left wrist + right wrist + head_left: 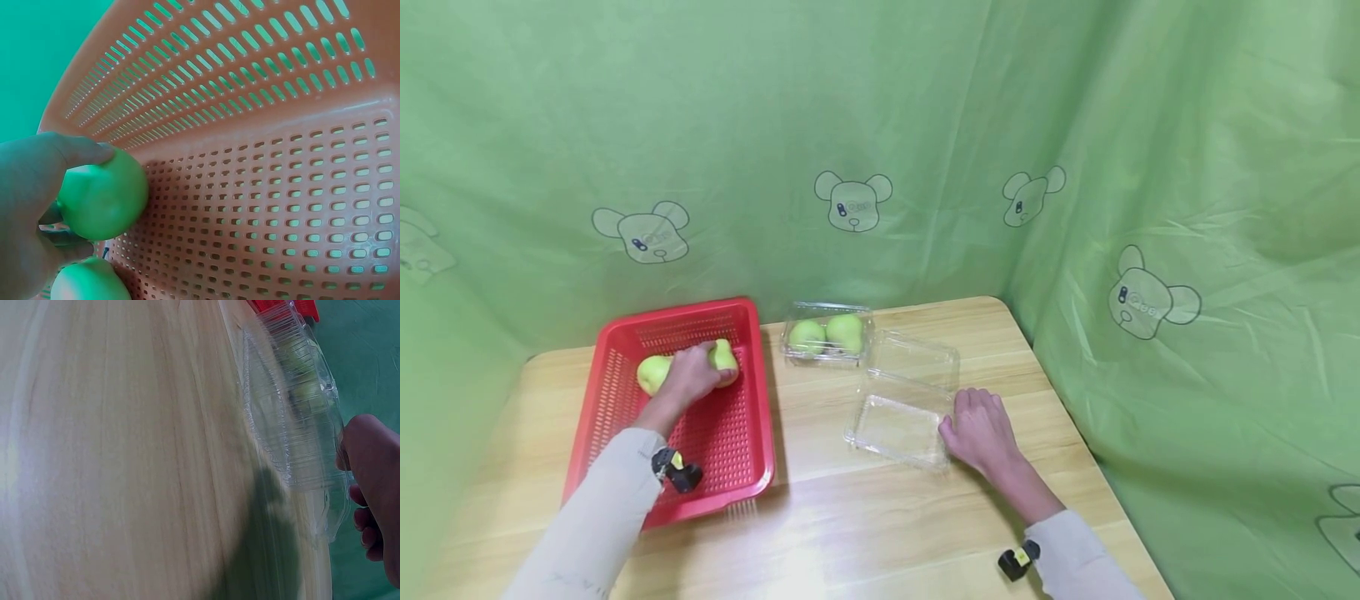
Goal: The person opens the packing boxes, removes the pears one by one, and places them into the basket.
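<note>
One green apple (725, 360) sits in the left hand (688, 377), thumb and fingers curled round it, inside the one red plastic basket (763, 450). A second green apple (653, 375) lies in the basket just beside that hand. The right hand (983, 432) pinches the edge of one opened clear clamshell (895, 427). Behind it, one closed clear clamshell (823, 361) holds two more green apples (827, 336). All stand on one wooden table (820, 517), before a green curtain (917, 100) printed with six cartoon animal heads.

Lower green fruit (90, 284) cut off at left-wrist view's bottom; right hand (378, 481) cropped by right-wrist view's right edge.
</note>
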Action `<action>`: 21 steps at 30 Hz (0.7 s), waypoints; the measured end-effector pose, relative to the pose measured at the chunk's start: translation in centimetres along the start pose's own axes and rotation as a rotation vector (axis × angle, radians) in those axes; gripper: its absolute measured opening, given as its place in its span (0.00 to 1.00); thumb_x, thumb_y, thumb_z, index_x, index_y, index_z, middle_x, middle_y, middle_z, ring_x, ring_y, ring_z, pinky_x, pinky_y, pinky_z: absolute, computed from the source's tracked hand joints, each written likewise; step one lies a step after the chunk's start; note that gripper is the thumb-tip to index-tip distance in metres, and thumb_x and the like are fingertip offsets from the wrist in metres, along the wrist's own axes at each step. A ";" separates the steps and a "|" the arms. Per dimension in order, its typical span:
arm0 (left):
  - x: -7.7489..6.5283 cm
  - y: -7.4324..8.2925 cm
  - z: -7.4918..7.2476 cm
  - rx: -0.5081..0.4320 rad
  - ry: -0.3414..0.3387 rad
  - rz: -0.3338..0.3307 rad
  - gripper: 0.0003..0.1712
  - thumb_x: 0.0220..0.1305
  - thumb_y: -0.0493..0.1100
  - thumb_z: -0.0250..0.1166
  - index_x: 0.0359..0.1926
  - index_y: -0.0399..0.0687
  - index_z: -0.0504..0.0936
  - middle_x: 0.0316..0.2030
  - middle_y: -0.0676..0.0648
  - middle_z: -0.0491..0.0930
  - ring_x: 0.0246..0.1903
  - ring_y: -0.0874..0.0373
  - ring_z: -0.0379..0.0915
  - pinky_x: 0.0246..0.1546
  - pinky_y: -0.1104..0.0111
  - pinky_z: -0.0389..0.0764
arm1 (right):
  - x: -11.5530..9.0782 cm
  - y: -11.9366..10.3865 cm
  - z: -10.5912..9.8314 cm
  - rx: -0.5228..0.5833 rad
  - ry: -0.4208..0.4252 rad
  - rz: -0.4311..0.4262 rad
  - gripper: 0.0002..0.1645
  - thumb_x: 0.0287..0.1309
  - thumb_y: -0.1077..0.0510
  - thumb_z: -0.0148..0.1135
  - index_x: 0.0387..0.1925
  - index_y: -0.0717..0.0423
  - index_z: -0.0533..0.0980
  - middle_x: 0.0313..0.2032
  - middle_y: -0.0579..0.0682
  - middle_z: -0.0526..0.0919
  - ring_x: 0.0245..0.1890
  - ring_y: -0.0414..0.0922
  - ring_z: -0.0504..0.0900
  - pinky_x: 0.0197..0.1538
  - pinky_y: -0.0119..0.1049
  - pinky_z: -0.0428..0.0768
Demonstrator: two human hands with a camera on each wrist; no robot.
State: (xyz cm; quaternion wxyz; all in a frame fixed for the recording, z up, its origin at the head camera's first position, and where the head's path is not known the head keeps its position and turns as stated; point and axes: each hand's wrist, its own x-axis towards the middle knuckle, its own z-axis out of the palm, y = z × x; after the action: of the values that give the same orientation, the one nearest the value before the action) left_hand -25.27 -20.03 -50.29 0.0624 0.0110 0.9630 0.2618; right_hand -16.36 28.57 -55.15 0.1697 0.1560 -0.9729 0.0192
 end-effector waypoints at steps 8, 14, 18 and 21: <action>-0.1 -0.2 0.0 -0.013 -0.001 -0.003 0.47 0.62 0.48 0.74 0.71 0.23 0.65 0.36 0.33 0.81 0.30 0.49 0.72 0.42 0.53 0.80 | -0.1 0.0 0.1 0.006 0.012 -0.006 0.17 0.55 0.52 0.63 0.21 0.54 0.66 0.19 0.48 0.66 0.21 0.47 0.64 0.30 0.39 0.68; 0.0 -0.3 -0.2 -0.011 -0.008 0.001 0.46 0.62 0.48 0.74 0.71 0.24 0.65 0.31 0.37 0.79 0.28 0.50 0.72 0.37 0.57 0.78 | -0.1 0.0 0.3 0.008 0.022 -0.011 0.16 0.55 0.52 0.61 0.20 0.53 0.66 0.19 0.48 0.66 0.21 0.47 0.65 0.30 0.40 0.68; 0.0 -0.4 -0.2 -0.016 -0.015 0.000 0.47 0.63 0.48 0.73 0.72 0.24 0.64 0.28 0.40 0.77 0.26 0.52 0.70 0.34 0.60 0.77 | -0.2 0.1 0.3 0.007 0.017 -0.007 0.16 0.54 0.53 0.62 0.20 0.53 0.66 0.19 0.48 0.66 0.21 0.47 0.65 0.30 0.40 0.68; -0.1 -0.5 -0.3 -0.019 -0.012 0.007 0.46 0.64 0.48 0.73 0.72 0.24 0.64 0.29 0.40 0.77 0.25 0.54 0.70 0.33 0.63 0.75 | -0.2 0.1 0.3 0.009 0.014 -0.004 0.16 0.54 0.53 0.63 0.20 0.53 0.66 0.19 0.48 0.66 0.21 0.47 0.64 0.30 0.39 0.67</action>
State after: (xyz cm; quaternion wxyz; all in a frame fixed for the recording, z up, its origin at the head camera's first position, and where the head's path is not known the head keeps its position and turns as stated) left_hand -25.21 -20.58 -50.28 0.0675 0.0155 0.9601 0.2710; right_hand -16.30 28.64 -55.45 0.1760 0.1587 -0.9712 0.0244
